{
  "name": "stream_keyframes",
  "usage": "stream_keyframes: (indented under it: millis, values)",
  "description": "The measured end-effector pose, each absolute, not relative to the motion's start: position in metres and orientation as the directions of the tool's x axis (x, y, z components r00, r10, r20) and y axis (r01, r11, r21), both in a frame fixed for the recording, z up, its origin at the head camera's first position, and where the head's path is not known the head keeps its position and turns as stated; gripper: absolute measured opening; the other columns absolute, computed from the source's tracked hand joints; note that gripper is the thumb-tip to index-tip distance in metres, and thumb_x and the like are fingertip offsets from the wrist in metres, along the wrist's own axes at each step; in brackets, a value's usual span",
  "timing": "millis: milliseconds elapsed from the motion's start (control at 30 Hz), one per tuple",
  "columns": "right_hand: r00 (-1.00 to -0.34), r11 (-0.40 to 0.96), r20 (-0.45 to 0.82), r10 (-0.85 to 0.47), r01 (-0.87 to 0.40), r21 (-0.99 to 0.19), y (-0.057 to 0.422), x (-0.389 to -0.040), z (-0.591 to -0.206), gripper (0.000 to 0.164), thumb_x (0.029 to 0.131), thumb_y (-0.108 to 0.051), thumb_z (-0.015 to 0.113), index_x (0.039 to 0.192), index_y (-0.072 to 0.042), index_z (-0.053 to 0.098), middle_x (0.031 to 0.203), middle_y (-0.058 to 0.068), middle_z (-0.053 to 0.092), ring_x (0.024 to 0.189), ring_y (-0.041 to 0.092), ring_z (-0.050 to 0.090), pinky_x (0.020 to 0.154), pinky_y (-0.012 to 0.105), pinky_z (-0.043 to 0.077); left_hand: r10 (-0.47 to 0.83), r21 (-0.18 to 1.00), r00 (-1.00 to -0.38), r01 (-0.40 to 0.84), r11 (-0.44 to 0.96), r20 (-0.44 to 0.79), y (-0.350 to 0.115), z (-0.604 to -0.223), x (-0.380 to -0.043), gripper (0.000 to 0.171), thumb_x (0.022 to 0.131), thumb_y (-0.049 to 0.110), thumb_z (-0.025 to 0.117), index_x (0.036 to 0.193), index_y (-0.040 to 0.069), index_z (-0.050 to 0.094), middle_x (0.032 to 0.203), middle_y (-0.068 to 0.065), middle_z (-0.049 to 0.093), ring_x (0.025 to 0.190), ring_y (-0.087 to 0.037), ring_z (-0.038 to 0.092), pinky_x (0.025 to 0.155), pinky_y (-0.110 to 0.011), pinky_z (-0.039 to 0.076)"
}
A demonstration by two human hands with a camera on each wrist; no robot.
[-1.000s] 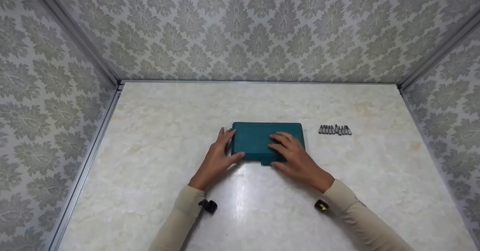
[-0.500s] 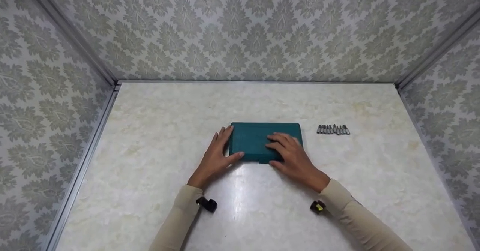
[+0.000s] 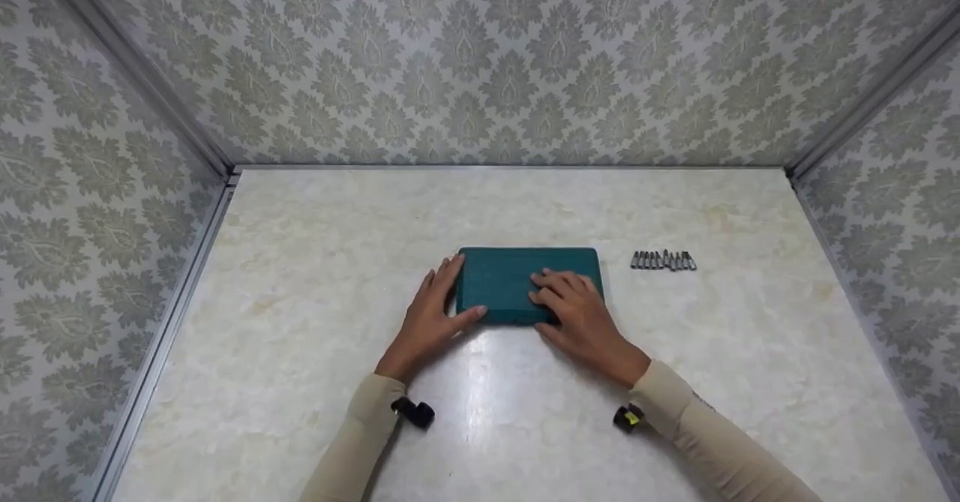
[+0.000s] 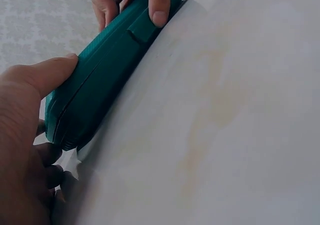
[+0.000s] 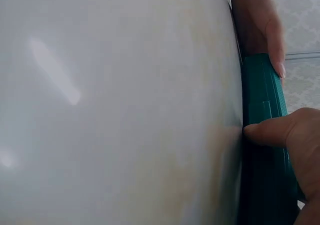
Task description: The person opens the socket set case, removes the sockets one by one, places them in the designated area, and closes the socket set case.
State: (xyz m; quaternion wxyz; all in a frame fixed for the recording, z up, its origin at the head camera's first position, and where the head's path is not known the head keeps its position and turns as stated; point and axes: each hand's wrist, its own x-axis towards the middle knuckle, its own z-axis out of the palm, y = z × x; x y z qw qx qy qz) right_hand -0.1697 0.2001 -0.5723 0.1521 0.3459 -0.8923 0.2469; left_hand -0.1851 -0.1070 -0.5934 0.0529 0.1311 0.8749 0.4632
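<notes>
A dark green plastic case (image 3: pixel 495 281) lies flat on the table with its lid down. My left hand (image 3: pixel 427 318) holds its left end, thumb on the front top edge and fingers along the side. On the right part of the lid rest the fingers of my right hand (image 3: pixel 589 322), while its thumb presses the front side at the latch. That latch (image 5: pixel 259 111) lies against the case front in the right wrist view. The left wrist view also shows the case front (image 4: pixel 100 92), with the other thumb on the latch.
Several small metal bits (image 3: pixel 660 260) lie in a row on the table, right of the case. Patterned walls (image 3: pixel 502 59) stand behind the table (image 3: pixel 315 277) and along both sides. Small black cameras (image 3: pixel 414 412) are worn at the wrists.
The latch stuck out from the case front a second ago; it has folded up against the case under my right thumb. My left hand keeps its place on the case.
</notes>
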Motion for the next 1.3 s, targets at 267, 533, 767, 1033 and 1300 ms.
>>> stream_keyframes:
  millis: [267,533,767,1033,1300]
  values:
    - [-0.717,0.64,0.436,-0.544,-0.69,-0.337,0.1993,-0.1691,-0.5726,0.039,0.089,-0.014,0.094,0.124,-0.009,0.078,0.151,0.016,0.066,0.145,0.038,0.057,0.111,0.065,0.046,0.274,0.821,-0.962,0.167,0.547,0.013,-0.1078,-0.5922,-0.1842,0.1,0.097,0.071,0.072,0.177,0.04,0.021,0.184,-0.006,0.018,0.17,-0.04,0.01,0.131,-0.071,0.019]
    - [-0.72,0.633,0.434,-0.542,-0.689,-0.352,0.2005,-0.1682,-0.5719,0.04,0.089,-0.015,0.094,0.126,-0.01,0.078,0.152,0.015,0.065,0.146,0.039,0.056,0.111,0.067,0.045,0.265,0.82,-0.964,0.154,0.552,0.003,-0.1062,-0.5923,-0.1836,0.1,0.097,0.073,0.071,0.177,0.043,0.02,0.184,-0.003,0.017,0.17,-0.039,0.009,0.131,-0.071,0.019]
    - [-0.707,0.623,0.457,-0.54,-0.701,-0.349,0.2019,-0.1664,-0.5761,0.04,0.088,-0.014,0.095,0.125,-0.009,0.079,0.148,0.017,0.067,0.144,0.04,0.057,0.108,0.067,0.046,0.265,0.815,-0.964,0.145,0.561,-0.011,-0.1038,-0.5943,-0.1804,0.099,0.097,0.074,0.071,0.176,0.046,0.018,0.185,-0.002,0.016,0.169,-0.041,0.01,0.13,-0.073,0.02]
    - [-0.705,0.624,0.455,-0.544,-0.703,-0.342,0.2004,-0.1667,-0.5766,0.04,0.09,-0.014,0.094,0.126,-0.009,0.079,0.149,0.017,0.067,0.145,0.039,0.057,0.109,0.066,0.046,0.258,0.825,-0.966,0.132,0.55,-0.017,-0.105,-0.5948,-0.1788,0.098,0.097,0.074,0.07,0.176,0.047,0.017,0.185,-0.001,0.015,0.17,-0.04,0.009,0.13,-0.073,0.019]
    - [-0.699,0.628,0.483,-0.528,-0.704,-0.333,0.1967,-0.1715,-0.5741,0.04,0.088,-0.01,0.094,0.125,-0.008,0.08,0.147,0.017,0.068,0.143,0.041,0.058,0.109,0.067,0.046,0.253,0.826,-0.967,0.133,0.547,-0.012,-0.1055,-0.5921,-0.1821,0.097,0.098,0.075,0.068,0.176,0.046,0.017,0.185,-0.002,0.015,0.17,-0.04,0.009,0.13,-0.073,0.02]
